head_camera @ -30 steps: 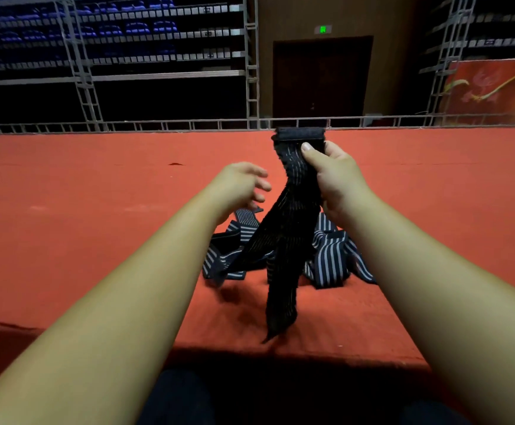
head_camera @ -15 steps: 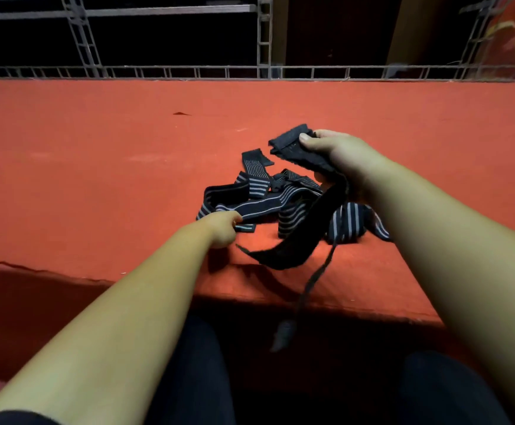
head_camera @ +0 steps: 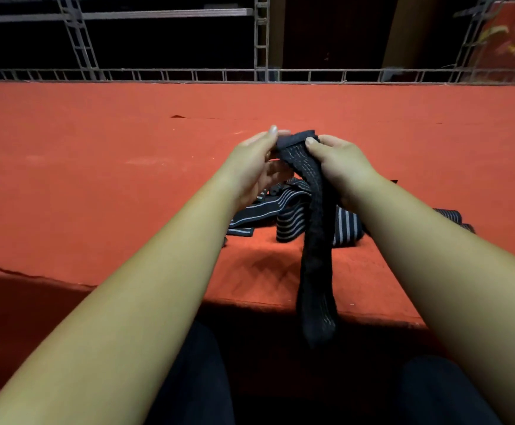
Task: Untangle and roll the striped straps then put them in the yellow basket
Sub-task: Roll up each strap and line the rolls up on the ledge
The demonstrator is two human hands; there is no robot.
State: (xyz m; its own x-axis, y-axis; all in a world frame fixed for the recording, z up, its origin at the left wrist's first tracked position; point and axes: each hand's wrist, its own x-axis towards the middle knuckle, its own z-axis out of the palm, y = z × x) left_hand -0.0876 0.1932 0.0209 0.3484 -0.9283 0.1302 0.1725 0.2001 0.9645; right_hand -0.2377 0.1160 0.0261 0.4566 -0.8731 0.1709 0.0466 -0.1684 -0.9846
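Observation:
A dark strap [head_camera: 316, 240] with faint stripes hangs from my two hands down past the front edge of the red surface. My right hand [head_camera: 339, 167] pinches its top end with the thumb on top. My left hand [head_camera: 261, 162] holds the same end from the left, thumb against the strap's top edge. Beneath and behind my hands, a tangled pile of black and white striped straps [head_camera: 287, 216] lies on the red surface. No yellow basket is in view.
The red carpeted surface [head_camera: 96, 179] stretches wide to the left, right and back. A metal truss rail [head_camera: 188, 75] borders its far edge. My dark-clothed legs [head_camera: 207, 378] sit below the front edge.
My left hand let go of the pile and rose to the strap's top end beside my right hand. The strap now hangs straight down instead of draping across the pile.

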